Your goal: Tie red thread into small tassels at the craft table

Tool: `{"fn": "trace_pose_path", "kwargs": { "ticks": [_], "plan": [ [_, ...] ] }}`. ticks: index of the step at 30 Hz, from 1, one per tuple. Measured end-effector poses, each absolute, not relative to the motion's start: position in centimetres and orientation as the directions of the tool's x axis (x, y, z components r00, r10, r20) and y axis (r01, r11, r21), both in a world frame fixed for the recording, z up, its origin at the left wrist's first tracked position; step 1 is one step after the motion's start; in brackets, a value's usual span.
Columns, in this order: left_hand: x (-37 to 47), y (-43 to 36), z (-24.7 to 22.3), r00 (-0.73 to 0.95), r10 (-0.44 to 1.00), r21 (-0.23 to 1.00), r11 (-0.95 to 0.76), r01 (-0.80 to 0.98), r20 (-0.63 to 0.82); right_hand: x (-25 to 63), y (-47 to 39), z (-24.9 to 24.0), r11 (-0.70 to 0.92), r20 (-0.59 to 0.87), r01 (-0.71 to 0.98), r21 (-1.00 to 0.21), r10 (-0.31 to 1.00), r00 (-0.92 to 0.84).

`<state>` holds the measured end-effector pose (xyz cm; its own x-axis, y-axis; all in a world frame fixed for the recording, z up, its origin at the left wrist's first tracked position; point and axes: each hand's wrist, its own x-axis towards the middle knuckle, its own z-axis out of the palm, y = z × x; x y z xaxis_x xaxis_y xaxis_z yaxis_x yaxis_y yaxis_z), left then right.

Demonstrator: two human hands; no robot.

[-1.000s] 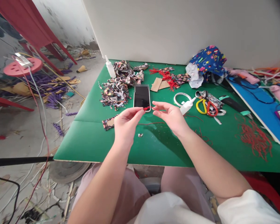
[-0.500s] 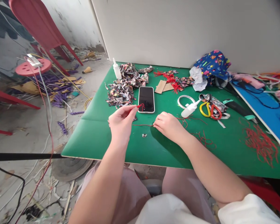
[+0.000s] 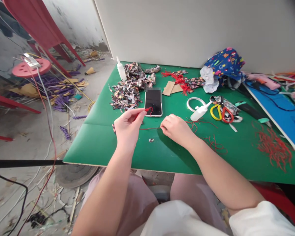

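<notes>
A red cord (image 3: 151,128) runs taut between my two hands, low over the green table. My left hand (image 3: 129,123) is closed in a pinch on red cord, whose loose ends curl out past the fingertips in front of the phone. A scrap of dark floral fabric shows just beside that hand, mostly hidden by it. My right hand (image 3: 175,127) is closed on the other end of the cord, its fingers curled together. Beyond the hands lies a phone (image 3: 153,104) with a dark screen. A small fabric scrap (image 3: 151,140) rests between my wrists.
Floral fabric pieces (image 3: 126,95) and a glue bottle (image 3: 121,69) are at the back left. To the right are another glue bottle (image 3: 200,112), a tape roll (image 3: 195,103), scissors (image 3: 221,113), a black-and-green tool (image 3: 252,111) and loose red cords (image 3: 272,146). Cardboard pieces (image 3: 168,88) lie behind the phone.
The view has shifted slightly, so the table items appear a little higher. My hands keep nearly the same pose, with the cord still stretched between them.
</notes>
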<state>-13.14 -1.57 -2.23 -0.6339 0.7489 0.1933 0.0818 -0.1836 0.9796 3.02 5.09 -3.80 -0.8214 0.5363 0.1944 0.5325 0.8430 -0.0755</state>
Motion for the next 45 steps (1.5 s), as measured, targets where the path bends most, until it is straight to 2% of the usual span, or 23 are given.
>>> {"fn": "trace_pose_path", "kwargs": {
  "ticks": [4, 8, 11, 14, 17, 21, 30, 38, 45],
  "plan": [
    [-13.2, -1.6, -2.3, -0.627, 0.753, 0.979, -0.181, 0.094, 0.199, 3.3, 5.2, -3.6, 0.772, 0.279, 0.501, -0.392, 0.619, -0.735],
    [-13.2, -1.7, -2.3, -0.613, 0.760, 0.977, -0.164, 0.138, 0.214, 3.2, 4.5, -2.5, 0.622, 0.262, 0.358, -0.696, 0.684, -0.680],
    [-13.1, -1.7, -2.5, -0.565, 0.802, 0.979, -0.118, 0.168, 0.194, 3.2, 4.0, -1.9, 0.469, 0.203, 0.228, -0.853, 0.702, -0.683],
    [-12.9, -1.6, -2.8, -0.479, 0.867, 0.979, -0.045, 0.200, 0.138, 3.3, 3.8, -1.4, 0.300, 0.119, 0.145, -0.943, 0.708, -0.696],
    [-12.6, -1.6, -3.0, -0.375, 0.924, 0.978, 0.005, 0.206, 0.074, 3.5, 3.9, -1.2, 0.223, 0.105, 0.079, -0.972, 0.706, -0.701],
    [-12.4, -1.7, -3.1, -0.249, 0.968, 0.987, 0.031, 0.156, 0.008, 3.7, 4.2, -1.1, 0.229, 0.154, 0.022, -0.973, 0.720, -0.676],
    [-11.9, -1.8, -2.6, -0.115, 0.980, 0.987, 0.163, -0.016, -0.164, 3.9, 4.5, -0.9, 0.212, 0.134, 0.054, -0.976, 0.774, -0.619],
    [-12.1, -1.9, -2.3, -0.080, 0.970, 0.971, 0.224, -0.080, -0.230, 4.0, 4.6, -0.6, 0.336, 0.214, 0.106, -0.936, 0.780, -0.588],
    [-11.8, -1.7, -2.5, -0.102, 0.970, 0.974, 0.212, -0.083, -0.220, 4.0, 4.8, -0.6, 0.344, 0.227, 0.115, -0.932, 0.799, -0.557]
  ]
}}
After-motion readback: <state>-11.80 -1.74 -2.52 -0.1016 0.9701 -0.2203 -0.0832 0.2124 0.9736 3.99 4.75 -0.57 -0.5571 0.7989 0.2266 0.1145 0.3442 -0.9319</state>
